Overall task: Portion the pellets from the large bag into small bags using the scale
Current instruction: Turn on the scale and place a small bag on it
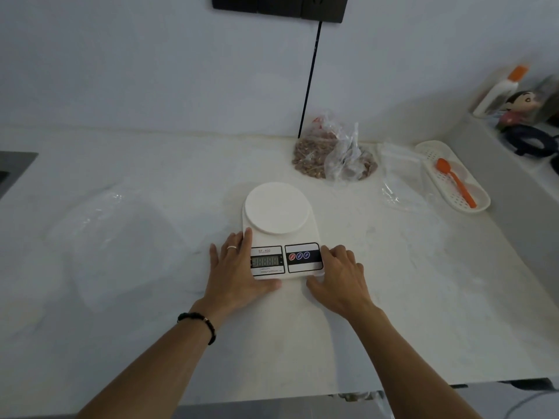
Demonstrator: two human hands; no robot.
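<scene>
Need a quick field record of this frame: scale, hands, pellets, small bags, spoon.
scale: white digital scale at centre of counter, platform bare
left hand: on the scale's left edge by the display
right hand: on the scale's right front corner
pellet bag: behind the scale, near the wall, pellets inside
small bags: clear, lying right of the pellet bag
spoon: orange, in white tray, far right

The light is soft, a little dim, with a cool bluish tone. The white counter (pixel 151 297) looks grey toward the lower corners of the frame. Shadows are weak: a faint one lies beside each hand and around the scale (pixel 279 228). Small glare spots shine on the clear plastic at centre left and on the bag (pixel 335 152). The wide lens bends the edges. Things in the upper right are blurred; the centre is sharper.
</scene>
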